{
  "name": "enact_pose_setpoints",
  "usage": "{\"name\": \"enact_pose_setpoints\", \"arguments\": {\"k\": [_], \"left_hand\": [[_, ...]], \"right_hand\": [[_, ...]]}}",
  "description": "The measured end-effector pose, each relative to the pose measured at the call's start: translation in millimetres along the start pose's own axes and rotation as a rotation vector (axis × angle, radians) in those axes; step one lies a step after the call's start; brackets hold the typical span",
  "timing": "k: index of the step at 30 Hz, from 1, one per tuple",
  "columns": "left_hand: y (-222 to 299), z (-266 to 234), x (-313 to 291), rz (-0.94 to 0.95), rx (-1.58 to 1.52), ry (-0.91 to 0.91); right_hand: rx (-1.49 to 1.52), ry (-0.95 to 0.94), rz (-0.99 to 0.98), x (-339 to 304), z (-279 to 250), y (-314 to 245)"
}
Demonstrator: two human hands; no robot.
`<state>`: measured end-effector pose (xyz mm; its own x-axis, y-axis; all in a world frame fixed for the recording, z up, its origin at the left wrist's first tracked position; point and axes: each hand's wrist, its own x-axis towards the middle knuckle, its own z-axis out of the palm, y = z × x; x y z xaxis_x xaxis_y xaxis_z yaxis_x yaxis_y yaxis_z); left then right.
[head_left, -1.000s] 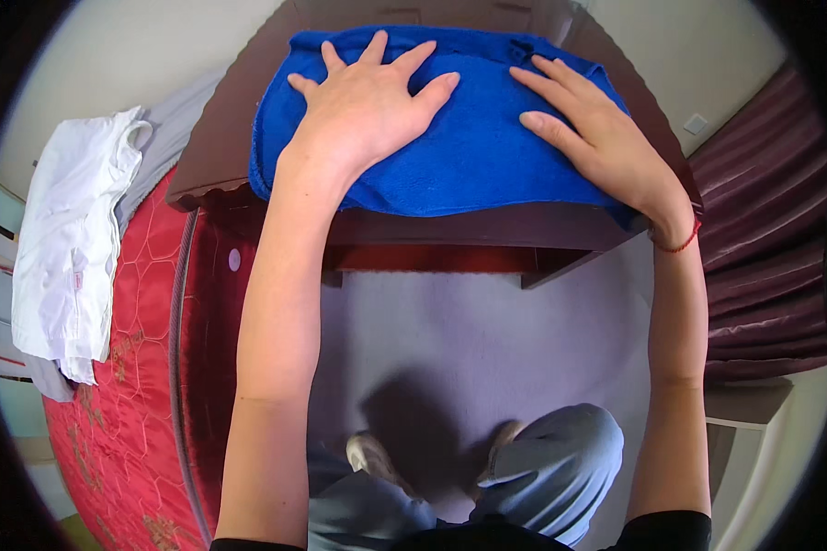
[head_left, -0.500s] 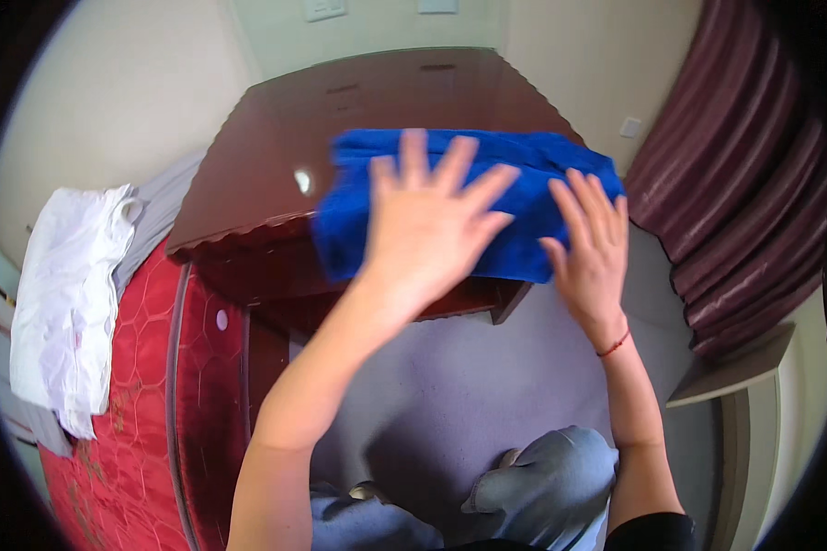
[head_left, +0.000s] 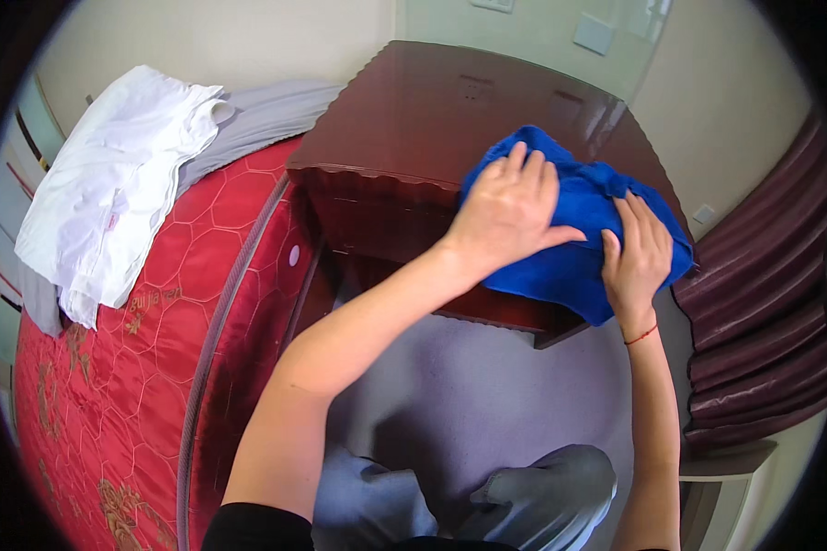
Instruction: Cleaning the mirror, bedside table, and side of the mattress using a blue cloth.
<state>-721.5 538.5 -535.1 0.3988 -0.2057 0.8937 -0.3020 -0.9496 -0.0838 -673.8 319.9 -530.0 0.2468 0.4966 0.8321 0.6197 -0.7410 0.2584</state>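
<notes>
A blue cloth (head_left: 574, 275) lies rumpled over the near right part of a dark red-brown wooden cabinet top (head_left: 404, 110), and its front hangs past the edge. My left hand (head_left: 515, 207) rests on the cloth's left part, fingers loosely bent and thumb stretched out to the right. Pressed on the right part is my right hand (head_left: 639, 262), its fingers extended toward a bunched fold and its thumb held apart. A thin red bracelet (head_left: 641, 336) circles my right wrist. Cloth folds partly cover the right fingertips.
To the left stands a red quilted mattress (head_left: 211, 230) with grey piping. A white folded cloth (head_left: 119, 184) and grey fabric (head_left: 257, 115) lie on it. A purple curtain (head_left: 763, 285) hangs at the right. Below the cabinet spreads a grey floor (head_left: 487, 386).
The view has turned left, so the cabinet sits further right in it. The blue cloth has become more bunched at its upper edge. My spread left fingers have drawn closer together.
</notes>
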Motion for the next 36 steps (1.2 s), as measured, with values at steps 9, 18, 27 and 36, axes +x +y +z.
{"name": "enact_pose_setpoints", "arguments": {"k": [9,18,27,36], "left_hand": [[-127.4,-47.0,-63.6,0.017,0.355,0.264],[-148.4,-36.9,-134.2,-0.265,0.26,0.231],[-107.7,22.5,-190.9,-0.072,0.202,0.085],[-9.3,69.3,-139.4,0.166,0.115,-0.002]], "right_hand": [[0.185,0.091,-0.133,76.6,58.8,-139.1],[0.222,0.23,-0.51,58.2,89.8,-168.2],[0.229,-0.399,-0.595,-64.1,103.5,-97.7],[0.305,-0.43,-0.226,-123.2,109.7,-29.0]]}}
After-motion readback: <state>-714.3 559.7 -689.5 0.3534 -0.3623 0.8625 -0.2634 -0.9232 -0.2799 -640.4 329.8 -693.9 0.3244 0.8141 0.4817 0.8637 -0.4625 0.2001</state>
